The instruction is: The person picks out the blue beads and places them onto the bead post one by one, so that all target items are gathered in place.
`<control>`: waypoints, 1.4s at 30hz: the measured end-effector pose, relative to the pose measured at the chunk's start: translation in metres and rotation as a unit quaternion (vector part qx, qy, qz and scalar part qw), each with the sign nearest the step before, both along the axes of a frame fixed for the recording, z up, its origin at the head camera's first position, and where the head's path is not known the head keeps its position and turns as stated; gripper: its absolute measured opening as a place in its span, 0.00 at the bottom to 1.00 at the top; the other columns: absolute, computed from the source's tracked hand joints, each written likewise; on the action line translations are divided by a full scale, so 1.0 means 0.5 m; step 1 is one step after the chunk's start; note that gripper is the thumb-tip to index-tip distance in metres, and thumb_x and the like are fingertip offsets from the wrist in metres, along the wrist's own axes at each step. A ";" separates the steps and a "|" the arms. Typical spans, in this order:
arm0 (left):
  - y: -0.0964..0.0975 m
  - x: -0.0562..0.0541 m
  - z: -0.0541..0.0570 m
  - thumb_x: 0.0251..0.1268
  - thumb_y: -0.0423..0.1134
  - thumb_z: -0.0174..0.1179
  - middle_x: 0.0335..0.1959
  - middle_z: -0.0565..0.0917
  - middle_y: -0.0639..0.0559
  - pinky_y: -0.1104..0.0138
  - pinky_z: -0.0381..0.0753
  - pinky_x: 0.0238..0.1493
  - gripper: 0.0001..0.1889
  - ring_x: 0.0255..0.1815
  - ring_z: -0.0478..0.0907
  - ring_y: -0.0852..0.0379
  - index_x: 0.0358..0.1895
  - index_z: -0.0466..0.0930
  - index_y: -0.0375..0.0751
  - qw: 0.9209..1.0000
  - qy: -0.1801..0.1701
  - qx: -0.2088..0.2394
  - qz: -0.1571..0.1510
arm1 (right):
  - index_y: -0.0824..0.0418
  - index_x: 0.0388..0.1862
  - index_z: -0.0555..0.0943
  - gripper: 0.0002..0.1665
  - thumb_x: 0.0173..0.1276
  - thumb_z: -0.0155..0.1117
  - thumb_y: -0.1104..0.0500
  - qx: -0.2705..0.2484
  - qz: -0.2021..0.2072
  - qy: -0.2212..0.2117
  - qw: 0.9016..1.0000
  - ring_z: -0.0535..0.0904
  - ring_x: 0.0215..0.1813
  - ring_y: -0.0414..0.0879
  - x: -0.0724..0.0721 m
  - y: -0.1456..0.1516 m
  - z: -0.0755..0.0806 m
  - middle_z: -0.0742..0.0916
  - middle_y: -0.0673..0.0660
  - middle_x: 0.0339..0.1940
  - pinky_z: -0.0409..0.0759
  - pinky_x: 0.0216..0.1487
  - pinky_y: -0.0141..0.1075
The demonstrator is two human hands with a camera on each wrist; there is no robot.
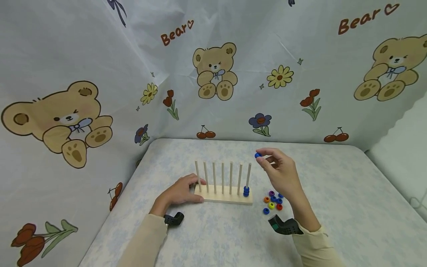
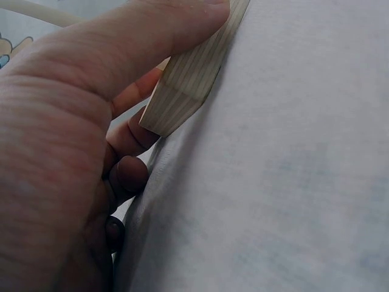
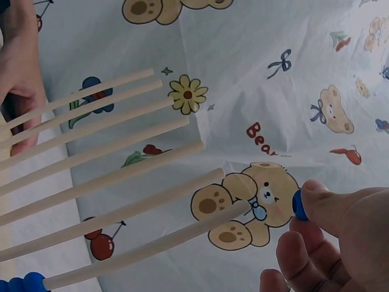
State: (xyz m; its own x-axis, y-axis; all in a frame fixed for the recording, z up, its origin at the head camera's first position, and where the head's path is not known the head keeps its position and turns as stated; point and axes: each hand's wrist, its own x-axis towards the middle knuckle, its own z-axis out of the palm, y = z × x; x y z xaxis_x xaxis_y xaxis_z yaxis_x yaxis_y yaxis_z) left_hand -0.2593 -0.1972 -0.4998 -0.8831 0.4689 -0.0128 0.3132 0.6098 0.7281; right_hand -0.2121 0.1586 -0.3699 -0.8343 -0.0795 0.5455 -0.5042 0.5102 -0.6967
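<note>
A pale wooden peg stand (image 1: 223, 197) with a row of upright pegs is on the table. My left hand (image 1: 181, 191) grips its left end, the thumb along the front edge and the fingers behind, as the left wrist view also shows. A short stack of blue beads (image 1: 246, 191) sits at the bottom of the rightmost peg (image 1: 248, 174). Between thumb and fingertip my right hand (image 1: 281, 170) pinches another blue bead (image 3: 298, 205). That bead is up beyond the tip of the rightmost peg, a little to its right and apart from it.
Loose beads in blue, purple, orange, yellow and red (image 1: 273, 200) lie to the right of the stand, below the right hand. A patterned cloth (image 1: 247, 107) with bears and flowers hangs behind the table (image 1: 217, 237).
</note>
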 end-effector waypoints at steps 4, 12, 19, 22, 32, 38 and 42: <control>0.003 0.001 0.004 0.45 0.60 0.78 0.53 0.78 0.66 0.55 0.72 0.60 0.27 0.56 0.74 0.58 0.52 0.80 0.69 1.000 -0.001 0.001 0.000 | 0.58 0.54 0.84 0.14 0.70 0.68 0.59 -0.001 0.003 -0.002 1.000 0.80 0.39 0.34 0.000 -0.003 -0.002 0.87 0.53 0.48 0.78 0.40 0.22; 0.003 0.002 0.002 0.45 0.59 0.78 0.52 0.78 0.66 0.56 0.72 0.59 0.28 0.55 0.74 0.59 0.53 0.80 0.67 1.000 -0.006 0.004 0.002 | 0.57 0.53 0.85 0.14 0.69 0.69 0.57 0.010 0.006 -0.015 1.000 0.79 0.39 0.40 0.000 -0.012 -0.007 0.87 0.51 0.46 0.79 0.41 0.23; 0.004 0.002 0.001 0.45 0.59 0.78 0.52 0.78 0.67 0.56 0.72 0.59 0.27 0.55 0.74 0.60 0.52 0.80 0.70 1.000 -0.008 0.005 0.002 | 0.57 0.52 0.85 0.14 0.70 0.69 0.56 0.019 0.006 -0.024 1.000 0.79 0.40 0.40 0.001 -0.019 -0.010 0.87 0.50 0.46 0.81 0.40 0.27; 0.004 0.002 0.000 0.45 0.59 0.79 0.52 0.78 0.67 0.57 0.73 0.59 0.27 0.55 0.74 0.60 0.51 0.80 0.70 1.000 -0.008 0.004 0.004 | 0.57 0.52 0.86 0.14 0.69 0.69 0.56 0.017 0.005 -0.029 0.999 0.79 0.40 0.40 0.002 -0.022 -0.010 0.87 0.51 0.46 0.81 0.40 0.29; 0.003 0.000 -0.004 0.44 0.59 0.79 0.53 0.78 0.67 0.57 0.73 0.59 0.27 0.55 0.74 0.60 0.51 0.80 0.71 1.000 -0.010 0.002 0.009 | 0.55 0.51 0.86 0.14 0.69 0.70 0.53 0.015 0.005 -0.042 0.999 0.81 0.38 0.42 0.002 -0.028 -0.014 0.87 0.52 0.44 0.81 0.40 0.28; 0.001 -0.002 -0.005 0.44 0.60 0.79 0.53 0.78 0.67 0.56 0.73 0.60 0.27 0.55 0.74 0.60 0.51 0.79 0.72 1.000 -0.005 0.002 0.005 | 0.57 0.51 0.86 0.15 0.69 0.70 0.52 0.017 0.003 -0.047 0.999 0.81 0.38 0.43 -0.001 -0.028 -0.015 0.87 0.52 0.43 0.80 0.40 0.29; 0.002 -0.002 -0.005 0.44 0.61 0.78 0.52 0.78 0.67 0.55 0.73 0.60 0.27 0.55 0.74 0.59 0.51 0.79 0.72 1.000 -0.002 0.002 0.002 | 0.57 0.51 0.86 0.15 0.69 0.70 0.52 0.018 0.004 -0.052 0.999 0.82 0.38 0.43 -0.001 -0.027 -0.015 0.87 0.52 0.43 0.81 0.39 0.30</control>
